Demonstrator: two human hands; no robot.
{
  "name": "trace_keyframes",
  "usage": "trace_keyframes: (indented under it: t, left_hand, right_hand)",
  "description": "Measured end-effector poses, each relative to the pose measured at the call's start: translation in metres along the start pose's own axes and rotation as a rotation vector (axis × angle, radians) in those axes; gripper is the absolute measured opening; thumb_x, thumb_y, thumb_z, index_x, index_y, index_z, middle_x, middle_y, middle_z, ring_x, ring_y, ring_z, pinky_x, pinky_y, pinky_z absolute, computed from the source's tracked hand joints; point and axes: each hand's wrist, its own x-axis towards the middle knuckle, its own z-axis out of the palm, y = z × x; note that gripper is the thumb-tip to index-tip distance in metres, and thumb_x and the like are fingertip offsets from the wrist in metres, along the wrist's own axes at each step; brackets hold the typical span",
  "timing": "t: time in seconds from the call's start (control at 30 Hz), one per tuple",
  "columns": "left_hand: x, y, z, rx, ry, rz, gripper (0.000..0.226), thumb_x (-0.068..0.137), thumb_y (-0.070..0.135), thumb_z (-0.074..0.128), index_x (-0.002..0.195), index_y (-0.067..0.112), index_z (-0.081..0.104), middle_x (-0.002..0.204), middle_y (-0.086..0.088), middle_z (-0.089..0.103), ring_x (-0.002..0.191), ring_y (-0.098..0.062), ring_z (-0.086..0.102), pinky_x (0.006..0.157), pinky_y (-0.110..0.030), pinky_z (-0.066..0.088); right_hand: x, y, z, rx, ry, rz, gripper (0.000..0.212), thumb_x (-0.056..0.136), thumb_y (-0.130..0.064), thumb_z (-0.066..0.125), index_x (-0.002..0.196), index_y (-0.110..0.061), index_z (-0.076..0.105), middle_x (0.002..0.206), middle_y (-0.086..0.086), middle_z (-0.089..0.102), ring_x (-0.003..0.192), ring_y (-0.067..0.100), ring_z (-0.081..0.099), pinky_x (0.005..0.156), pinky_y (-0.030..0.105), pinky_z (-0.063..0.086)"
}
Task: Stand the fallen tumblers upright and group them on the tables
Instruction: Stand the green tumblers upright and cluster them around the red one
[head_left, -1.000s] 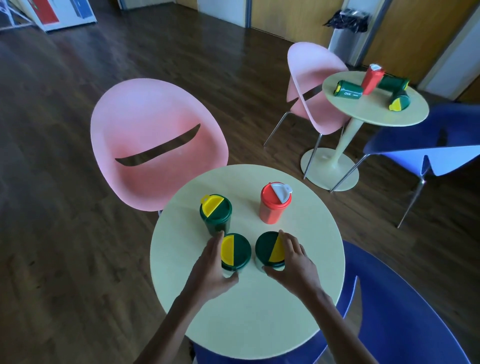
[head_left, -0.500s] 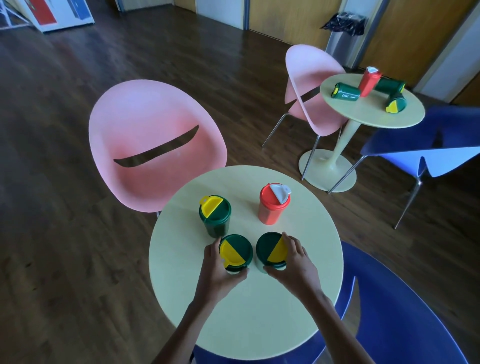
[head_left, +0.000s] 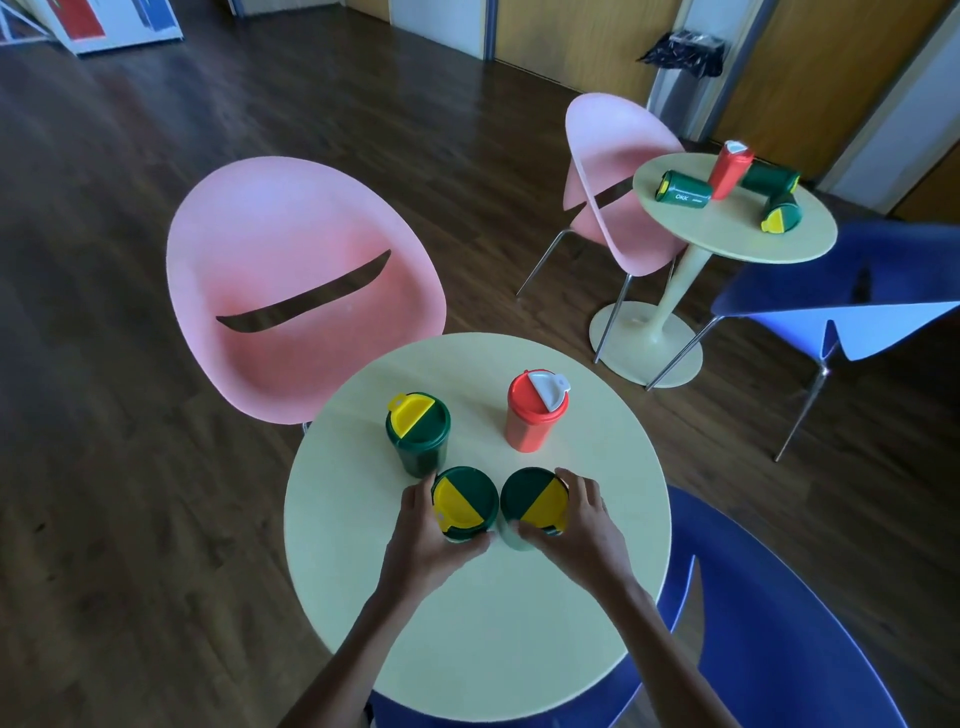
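On the near table (head_left: 467, 649) all four cups stand, the left hand (head_left: 426, 540) and right hand (head_left: 582, 530) each gripping a green cup side by side, while the far table (head_left: 727, 239) has three lying down.

A pink shell chair (head_left: 306, 291) fills the centre left, another pink chair (head_left: 618, 182) stands upper right, a blue chair (head_left: 841, 317) at right, and a lined bin (head_left: 680, 78) at the top.
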Motion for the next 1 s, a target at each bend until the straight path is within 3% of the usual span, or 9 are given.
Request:
trace_keyframes:
  t: [0.13,0.23,0.3,0.43,0.53,0.67,1.0]
  left_hand:
    - [0.008,0.008,-0.013,0.181,0.061,0.061,0.094,0.063,0.07,0.061,0.138,0.02,0.035,0.126,0.002,0.048,0.116,-0.016,0.049,0.083,-0.034,0.05]
    - [0.033,0.011,-0.024,0.234,0.286,0.213,0.076,0.07,0.062,0.057,0.126,0.011,0.049,0.11,-0.007,0.057,0.105,-0.026,0.053,0.082,-0.039,0.049]
    - [0.059,0.011,-0.034,0.328,0.339,0.216,0.072,0.069,0.059,0.056,0.121,0.01,0.052,0.108,-0.01,0.057,0.104,-0.03,0.051,0.084,-0.041,0.046]
    - [0.106,0.022,-0.05,0.485,0.115,0.033,0.089,0.059,0.062,0.063,0.13,0.013,0.041,0.127,-0.016,0.044,0.119,-0.035,0.039,0.089,-0.042,0.043]
    - [0.12,0.024,-0.046,0.496,-0.042,-0.047,0.096,0.061,0.051,0.075,0.137,0.018,0.028,0.132,-0.013,0.035,0.124,-0.032,0.035,0.084,-0.042,0.047]
    - [0.127,0.017,-0.047,0.48,0.0,-0.012,0.093,0.058,0.046,0.079,0.133,0.015,0.034,0.126,-0.011,0.042,0.118,-0.03,0.043,0.079,-0.041,0.05]
    - [0.126,0.014,-0.052,0.415,-0.001,0.016,0.097,0.056,0.052,0.082,0.134,0.017,0.038,0.127,-0.012,0.046,0.114,-0.031,0.051,0.082,-0.04,0.048]
  right_hand:
    - [0.03,-0.011,-0.014,0.102,0.107,0.023,0.078,0.072,-0.068,0.061,0.133,-0.025,0.04,0.134,-0.002,0.045,0.119,0.02,0.051,0.092,0.041,0.048]
    - [0.071,-0.025,-0.028,0.09,0.173,0.01,0.074,0.075,-0.059,0.066,0.134,-0.022,0.04,0.133,0.003,0.045,0.123,0.023,0.045,0.091,0.039,0.046]
    - [0.101,-0.035,-0.036,0.056,0.156,0.025,0.081,0.074,-0.052,0.07,0.139,-0.019,0.034,0.138,0.007,0.04,0.128,0.026,0.038,0.092,0.041,0.043]
    - [0.143,-0.047,-0.037,-0.049,-0.036,0.126,0.107,0.07,-0.049,0.077,0.149,-0.017,0.013,0.147,0.015,0.026,0.135,0.035,0.027,0.097,0.05,0.041]
    - [0.152,-0.048,-0.021,-0.103,-0.118,0.133,0.11,0.066,-0.047,0.08,0.148,-0.019,0.012,0.145,0.015,0.026,0.132,0.037,0.032,0.093,0.052,0.044]
    - [0.152,-0.041,-0.016,-0.068,-0.013,0.091,0.095,0.062,-0.041,0.082,0.138,-0.019,0.029,0.131,0.012,0.041,0.118,0.035,0.047,0.082,0.044,0.052]
    - [0.122,-0.027,-0.024,-0.091,-0.218,-0.059,0.096,0.058,-0.042,0.085,0.137,-0.031,0.031,0.136,0.005,0.041,0.122,0.031,0.044,0.089,0.045,0.052]
